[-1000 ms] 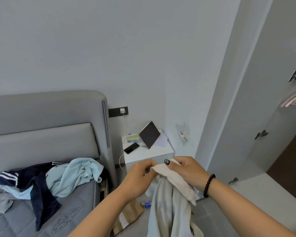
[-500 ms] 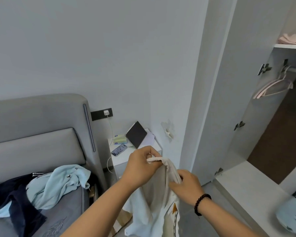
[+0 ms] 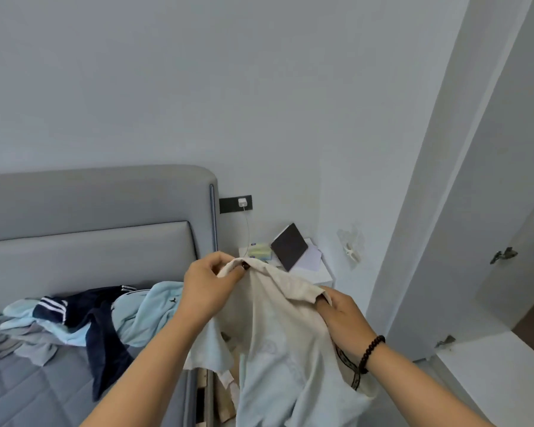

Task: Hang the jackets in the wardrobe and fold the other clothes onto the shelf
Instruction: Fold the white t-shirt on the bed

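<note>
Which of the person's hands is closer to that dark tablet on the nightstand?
Left. The left hand holds the cream garment up just left of and below the tablet. The right hand grips the garment lower down, nearer the camera and farther from the tablet.

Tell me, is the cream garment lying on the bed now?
No, both the left hand and the right hand grip the cream garment in the air beside the bed.

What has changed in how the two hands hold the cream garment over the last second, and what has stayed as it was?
The hands have moved apart along the cream garment: the left hand still pinches its top edge, while the right hand has slid lower and rightwards, spreading the collar. Both grips are kept. The clothes pile on the bed is unchanged.
</note>
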{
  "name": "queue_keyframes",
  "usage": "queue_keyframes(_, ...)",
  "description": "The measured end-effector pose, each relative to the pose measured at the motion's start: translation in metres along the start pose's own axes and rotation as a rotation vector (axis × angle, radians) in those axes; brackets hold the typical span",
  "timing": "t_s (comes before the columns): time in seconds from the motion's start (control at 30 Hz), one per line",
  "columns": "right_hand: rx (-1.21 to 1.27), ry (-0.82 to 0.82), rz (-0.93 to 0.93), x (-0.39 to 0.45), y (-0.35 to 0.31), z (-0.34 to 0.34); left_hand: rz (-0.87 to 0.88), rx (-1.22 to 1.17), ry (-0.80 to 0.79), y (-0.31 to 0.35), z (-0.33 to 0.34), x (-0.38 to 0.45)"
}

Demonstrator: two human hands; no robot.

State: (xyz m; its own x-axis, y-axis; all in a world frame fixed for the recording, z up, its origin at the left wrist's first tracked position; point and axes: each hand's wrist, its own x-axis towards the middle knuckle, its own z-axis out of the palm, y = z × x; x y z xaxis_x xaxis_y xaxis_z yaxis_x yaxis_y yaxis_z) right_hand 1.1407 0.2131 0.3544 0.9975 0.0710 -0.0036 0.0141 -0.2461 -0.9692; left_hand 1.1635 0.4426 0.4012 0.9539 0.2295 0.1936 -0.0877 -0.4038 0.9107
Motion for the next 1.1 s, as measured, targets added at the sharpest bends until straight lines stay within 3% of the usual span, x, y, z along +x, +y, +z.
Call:
queue_keyframes(0.1, 0.035, -0.071, -0.038, 0.007, -0.016, 0.023, 0.044, 0.073, -0.105, -0.02, -0.005, -0.009)
queue_keyframes(0.27, -0.034, -0.157, -0.112, 0.014, -0.025, 0.049, 0.05, -0.081, -0.349, -0.032, 0.006, -0.03)
queue_keyframes(0.5, -0.039, -0.177, -0.024, 0.011, -0.012, 0.042, -0.055, -0.104, -0.386, -0.034, 0.01, -0.027)
queue_keyframes(0.67, -0.085, -0.219, -0.046, 0.004, 0.002, 0.029, 0.048, -0.015, -0.45, -0.026, 0.008, -0.018)
queue_keyframes(0.73, -0.093, -0.214, -0.04, -0.001, 0.005, 0.026, 0.1, 0.04, -0.444, -0.021, 0.011, -0.016)
queue_keyframes(0.93, -0.473, -0.173, 0.002, -0.008, 0.028, 0.019, 0.162, 0.002, -0.343, 0.001, 0.024, -0.017)
queue_keyframes(1.1, -0.485, -0.123, 0.077, -0.013, 0.053, 0.008, 0.148, -0.091, -0.151, 0.016, 0.013, -0.01)
